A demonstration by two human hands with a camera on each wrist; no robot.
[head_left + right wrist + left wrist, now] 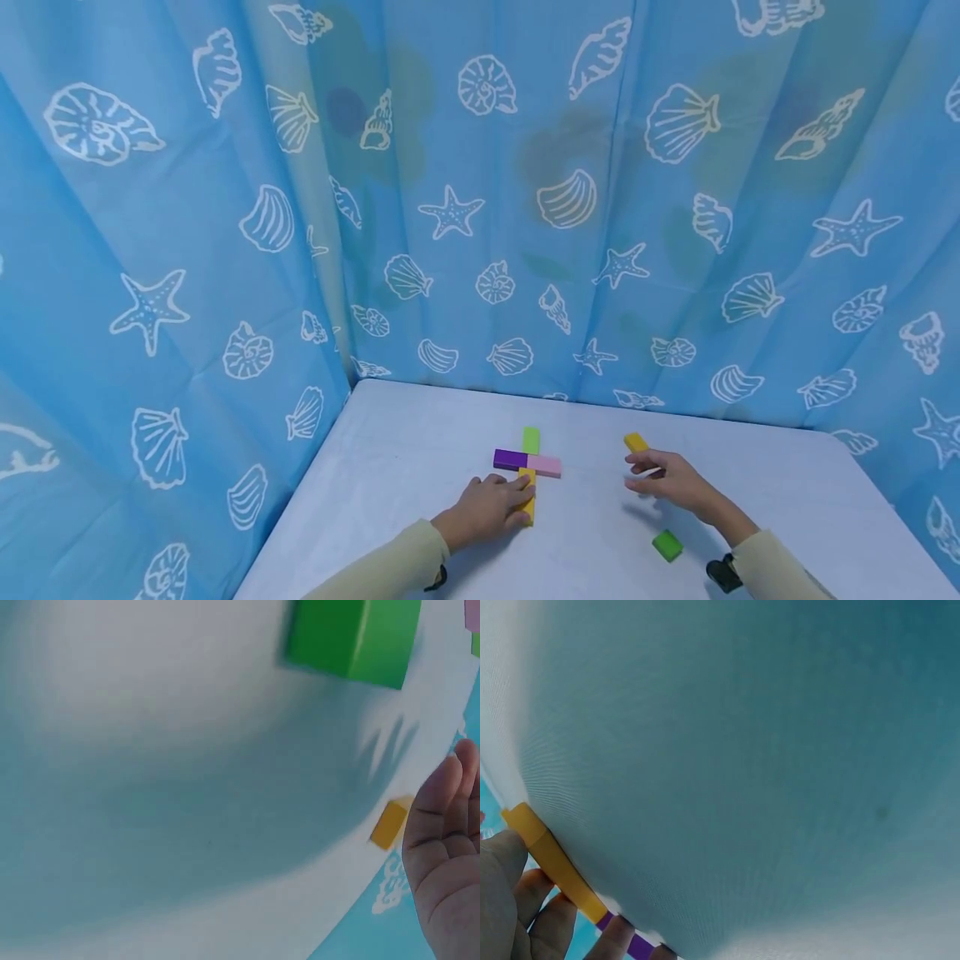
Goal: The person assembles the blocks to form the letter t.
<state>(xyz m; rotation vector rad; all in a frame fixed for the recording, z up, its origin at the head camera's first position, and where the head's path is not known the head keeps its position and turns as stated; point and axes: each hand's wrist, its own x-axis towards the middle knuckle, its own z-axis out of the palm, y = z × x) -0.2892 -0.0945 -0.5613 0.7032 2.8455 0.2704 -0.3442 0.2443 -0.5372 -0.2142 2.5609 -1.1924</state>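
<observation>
My left hand (486, 507) lies over a yellow block (528, 512), fingers stretched across it and thumb at its near end. Beyond that sit a purple block (510, 459), a pink block (545, 466) and a light green block (531, 440), arranged as a cross with the yellow one. In the left wrist view, fingertips touch the yellow piece (566, 874) and reach the purple one (639, 946). My right hand (675, 479) hovers with nothing in it, fingers loosely extended, just nearer than another yellow block (635, 442).
A green block (667, 546) lies on the white tabletop (420, 433), below my right hand and close in the right wrist view. A blue curtain (480, 250) with white shells and starfish hangs along the back and left edges of the table.
</observation>
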